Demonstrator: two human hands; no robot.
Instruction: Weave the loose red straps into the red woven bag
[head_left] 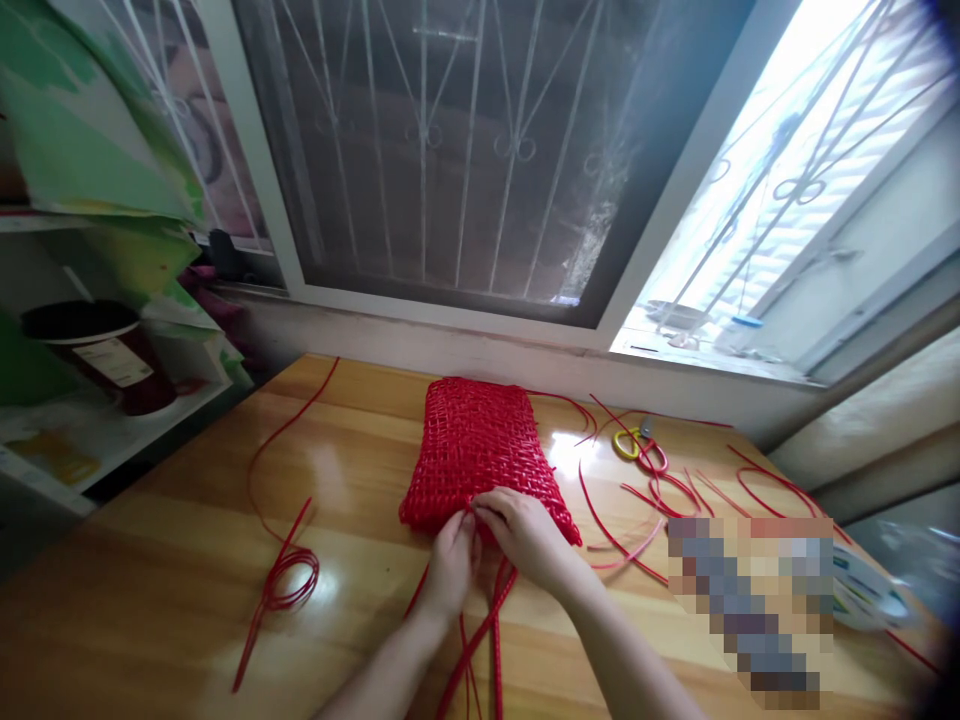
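Note:
A red woven piece [480, 440], shaped like a bag or basket, lies on the wooden table [187, 540]. At its near edge my left hand [452, 560] and my right hand [517, 530] meet, fingers closed and pinching at the red weave; the exact strand between them is too small to make out. Red cords [496, 640] run from the near edge toward me, passing beneath and between my forearms.
A coiled red cord [289, 585] lies at left. Scissors [640, 447] with yellow and red handles and loose red strands lie at right, near a blurred patch and a white reel [870, 590]. A dark red cup [112, 355] stands on the left shelf; a barred window is behind.

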